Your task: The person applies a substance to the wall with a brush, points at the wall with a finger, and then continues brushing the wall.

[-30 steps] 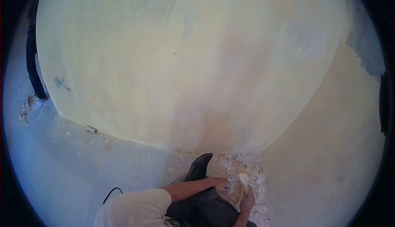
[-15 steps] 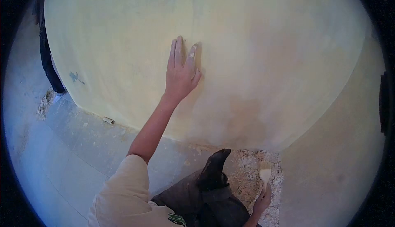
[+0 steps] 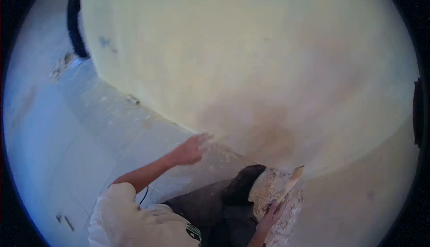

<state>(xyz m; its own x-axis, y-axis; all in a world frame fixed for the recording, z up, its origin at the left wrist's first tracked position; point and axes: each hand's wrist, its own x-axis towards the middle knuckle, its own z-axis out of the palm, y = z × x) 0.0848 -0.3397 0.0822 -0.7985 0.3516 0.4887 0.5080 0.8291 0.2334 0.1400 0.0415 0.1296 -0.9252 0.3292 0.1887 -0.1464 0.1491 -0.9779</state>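
Note:
My left hand (image 3: 190, 149) is near the lower edge of a large pale yellow surface (image 3: 188, 58). Its fingers point right, partly stretched out and blurred, with nothing visible in them. Low on the right, my right hand (image 3: 273, 215) grips the handle of a flat paintbrush (image 3: 291, 182). The brush tilts up and to the right, its bristle end close to the bottom of the yellow surface. Beneath the brush and that hand lies a heap of pale shavings or crumbs (image 3: 264, 188).
My bent leg in dark trousers (image 3: 197, 200) is between my hands. A small tube-like piece (image 3: 133, 100) rests along the yellow surface's base. At the upper left are another person's dark-clad leg (image 3: 77, 20) and scattered scraps (image 3: 62, 65). Thin pieces (image 3: 68, 223) lie on the floor (image 3: 58, 148).
My left hand has come off the yellow surface and moved down to its lower edge. The paintbrush has lifted and tilted to the right in my right hand. The view has shifted.

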